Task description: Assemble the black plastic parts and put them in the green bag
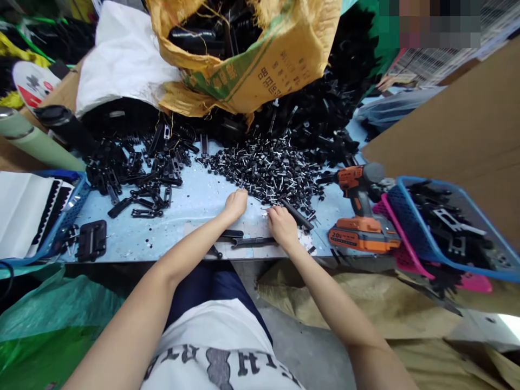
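My left hand (236, 205) is closed at the front edge of a pile of small screws with black heads (264, 165); its curled fingers hide what they hold, if anything. To its right, my right hand (282, 223) has its fingers pinched together, and a small, shiny screw-like piece shows at the tips. Right beside that hand lies a black tube-shaped handle (298, 215). Below the hands, near the table's front edge, are a dark bar-shaped part (254, 242) and a shorter black part (231, 234).
An orange cordless drill (357, 211) stands at right, beside a blue basket (430, 233) of black parts. Black brackets (150, 184) are scattered at left, near a black square plate (92, 240). A yellow woven sack (260, 70) and a white sack (122, 59) stand behind.
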A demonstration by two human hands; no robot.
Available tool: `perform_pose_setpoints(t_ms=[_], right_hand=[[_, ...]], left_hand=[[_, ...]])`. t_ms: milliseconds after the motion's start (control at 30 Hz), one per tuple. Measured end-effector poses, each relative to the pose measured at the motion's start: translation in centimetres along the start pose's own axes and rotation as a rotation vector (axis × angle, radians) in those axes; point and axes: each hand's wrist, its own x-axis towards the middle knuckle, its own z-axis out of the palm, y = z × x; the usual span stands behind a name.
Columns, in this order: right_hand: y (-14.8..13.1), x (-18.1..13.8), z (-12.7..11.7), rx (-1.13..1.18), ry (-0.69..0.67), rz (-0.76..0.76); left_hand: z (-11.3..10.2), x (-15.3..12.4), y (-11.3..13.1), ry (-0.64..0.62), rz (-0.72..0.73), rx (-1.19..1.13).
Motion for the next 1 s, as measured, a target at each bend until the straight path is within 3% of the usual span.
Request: perform_pose_setpoints(t_ms=[100, 167, 267, 333, 400, 533, 700, 833, 1000], right_hand=[[1.1, 2.2, -0.2, -0.105, -0.099, 0.022], [1.7, 3.0, 0.0, -0.101, -0.123, -0.048], [2.1, 3.0, 0.4, 0.008, -0.059, -0.117], [1.9, 2.6, 0.4, 0.166, 0.022, -0.094], [1.3, 1.9, 0.0, 0.374, 0.089, -0.073], [-0.4, 0.7, -1.7, 0.682, 0.132, -0.139], [-2.7, 0.2, -3.3, 0.85, -0.129, -0.152], [-4.2, 0.9, -4.4, 0.712, -0.294, -0.18], [-5.7, 1.7, -6.1, 0.339, -0.349, -0.34]], left_hand=[[-2.1, -3.9, -3.0, 0.112, -0.003, -0.114], [-3.6, -7.5, -5.5, 0.27, -0.05, -0.389], [-4.6, -12.2, -8.3, 0.411, -0.157, -0.735], [-4.2, -14.1, -9.1, 0.458, -0.191, -0.807], [-3.5, -15.0, -9.4, 0.491, -0.159, -0.758], [-3.0, -15.6, -9.4, 0.505, 0.08, -0.401], [-3.4, -16.4, -10.0, 0.559, 0.289, -0.064], [-3.1, -16.4, -10.5, 0.475, 0.505, 0.119], [-3.0, -15.7, -11.9, 0.489, 0.583, 0.122]])
